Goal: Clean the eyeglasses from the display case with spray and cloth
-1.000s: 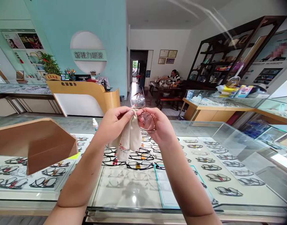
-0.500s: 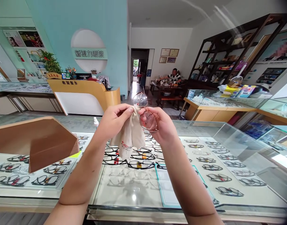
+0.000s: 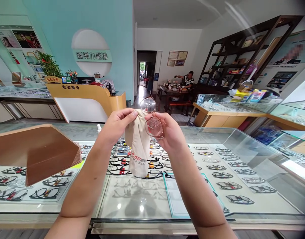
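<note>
A cream cleaning cloth (image 3: 138, 149) with red and dark lettering hangs from my left hand (image 3: 123, 122), its top pinched between thumb and fingers. My right hand (image 3: 171, 131) grips a pair of thin-rimmed eyeglasses (image 3: 154, 127) near the bridge, with one lens above the other. Small droplets or specks show on the lower lens. The cloth hangs just left of the glasses, close to the lenses. Both hands are held up over a glass display counter (image 3: 127, 202).
Rows of eyeglass frames (image 3: 229, 185) lie inside the counter. A brown box-like panel (image 3: 50, 156) stands at left, near a small white bottle (image 3: 99, 128). Behind are a wooden reception desk (image 3: 92, 94), more glass cases (image 3: 217, 106) and a seated person (image 3: 188, 81).
My left hand has drawn slightly left, and the cloth hangs longer and more spread out, with more lettering showing. The glasses stay in my right hand. The view has shifted slightly.
</note>
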### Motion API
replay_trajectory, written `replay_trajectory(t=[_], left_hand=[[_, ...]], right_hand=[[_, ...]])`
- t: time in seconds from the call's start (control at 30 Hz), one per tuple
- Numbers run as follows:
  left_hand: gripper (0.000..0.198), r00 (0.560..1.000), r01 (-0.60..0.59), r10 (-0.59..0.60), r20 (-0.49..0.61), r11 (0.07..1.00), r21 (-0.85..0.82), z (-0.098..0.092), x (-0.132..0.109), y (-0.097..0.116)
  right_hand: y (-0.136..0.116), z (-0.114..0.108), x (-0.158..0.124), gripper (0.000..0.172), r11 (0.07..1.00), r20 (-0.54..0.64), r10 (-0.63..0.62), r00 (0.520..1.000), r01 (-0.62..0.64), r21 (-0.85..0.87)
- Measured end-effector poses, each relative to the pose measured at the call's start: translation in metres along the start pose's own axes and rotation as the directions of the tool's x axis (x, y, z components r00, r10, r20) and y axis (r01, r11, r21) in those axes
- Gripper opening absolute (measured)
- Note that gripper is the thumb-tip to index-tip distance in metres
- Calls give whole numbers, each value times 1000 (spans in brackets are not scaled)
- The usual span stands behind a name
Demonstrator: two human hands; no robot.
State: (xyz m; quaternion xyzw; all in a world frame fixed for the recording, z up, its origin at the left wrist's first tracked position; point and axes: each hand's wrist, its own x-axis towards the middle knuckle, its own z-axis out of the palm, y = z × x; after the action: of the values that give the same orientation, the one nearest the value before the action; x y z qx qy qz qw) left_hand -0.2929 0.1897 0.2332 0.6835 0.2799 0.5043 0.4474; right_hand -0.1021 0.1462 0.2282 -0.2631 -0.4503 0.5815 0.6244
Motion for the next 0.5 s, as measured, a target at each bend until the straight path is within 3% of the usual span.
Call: replay_trajectory(t=[0.27,0.4,0.5], left_hand=[[46,997,80,-79,27,996,-46,-1,1,-1],[50,976,161,-152,159,986,-49,-7,4,-3],[53,928,218,-203,312,976,-15,-12,6,-5]], right_hand=[[0,-1,1,23,997,-64,-53,997,56,43],[-2,-4,2,22,995,-84,-66,994,72,75],[-5,-5,2,22,992,-72,-59,996,66,105]])
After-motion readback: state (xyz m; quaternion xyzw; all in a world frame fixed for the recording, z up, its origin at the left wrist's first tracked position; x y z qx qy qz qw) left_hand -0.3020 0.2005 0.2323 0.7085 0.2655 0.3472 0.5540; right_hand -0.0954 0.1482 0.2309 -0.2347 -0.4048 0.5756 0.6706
